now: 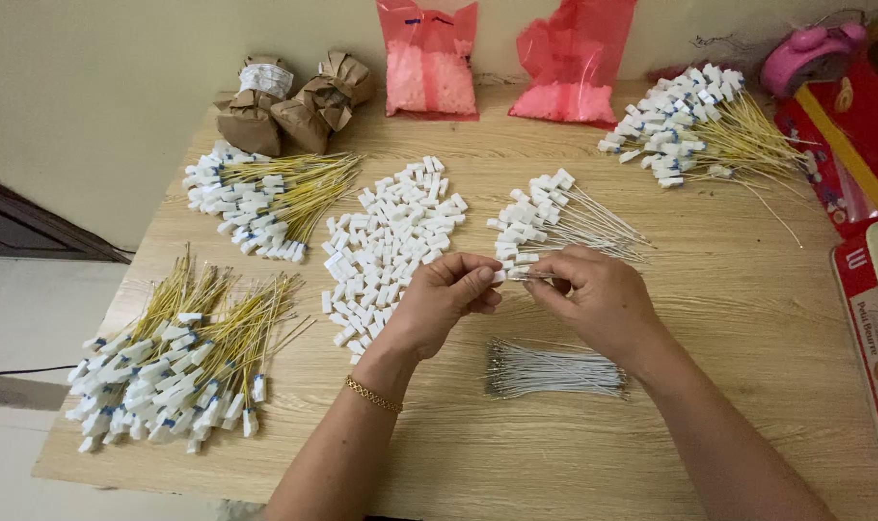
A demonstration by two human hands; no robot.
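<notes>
Currently: light wood desk (728, 289) against a cream wall (92, 87). Left hand (444, 299) and right hand (593, 294) meet mid-desk, fingers pinched shut on a small white connector (504, 275), between the loose white connector pile (391, 241) and grey wire bundle (554, 371).

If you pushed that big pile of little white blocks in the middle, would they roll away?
Probably not: the white plastic blocks look boxy with flat sides, so they would likely slide and scatter across the wooden table. They seem small and light, lying loose in a heap, so even a gentle push may spread them.
</notes>
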